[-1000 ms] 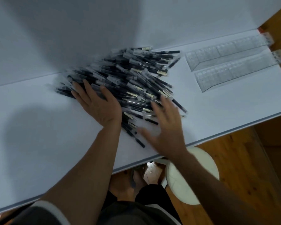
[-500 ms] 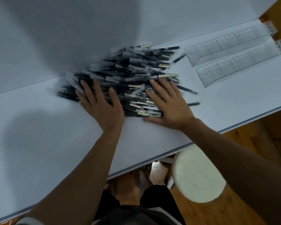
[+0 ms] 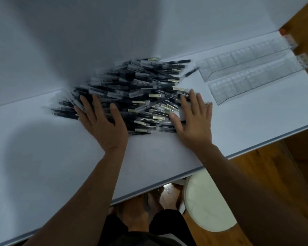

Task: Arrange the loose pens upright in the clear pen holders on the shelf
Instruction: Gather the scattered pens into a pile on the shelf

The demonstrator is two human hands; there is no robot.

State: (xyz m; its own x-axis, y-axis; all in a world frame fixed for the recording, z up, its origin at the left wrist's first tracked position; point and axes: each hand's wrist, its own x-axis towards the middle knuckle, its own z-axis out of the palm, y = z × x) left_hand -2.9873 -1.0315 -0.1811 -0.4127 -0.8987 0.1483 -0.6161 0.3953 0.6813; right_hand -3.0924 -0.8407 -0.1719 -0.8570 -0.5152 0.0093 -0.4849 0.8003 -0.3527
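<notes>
A big heap of dark pens [image 3: 132, 93] with clear caps and pale labels lies on the white shelf [image 3: 52, 166] against the back wall. My left hand [image 3: 101, 123] lies flat with spread fingers on the heap's left near side. My right hand [image 3: 194, 118] lies flat with straight fingers on the heap's right end. Neither hand grips a pen. Two long clear pen holders [image 3: 247, 59] [image 3: 256, 80] lie side by side to the right of the heap, with no pens in them. One pen [image 3: 191, 72] lies apart near the holders' left end.
The shelf's front edge [image 3: 238, 153] runs diagonally below my arms. A round white stool [image 3: 204, 201] stands on the wooden floor under it. A wooden surface [image 3: 306, 20] borders the shelf at the far right.
My right hand has slid from the near side of the heap to its right end, pushing the pens together. The left hand has stayed on the left side.
</notes>
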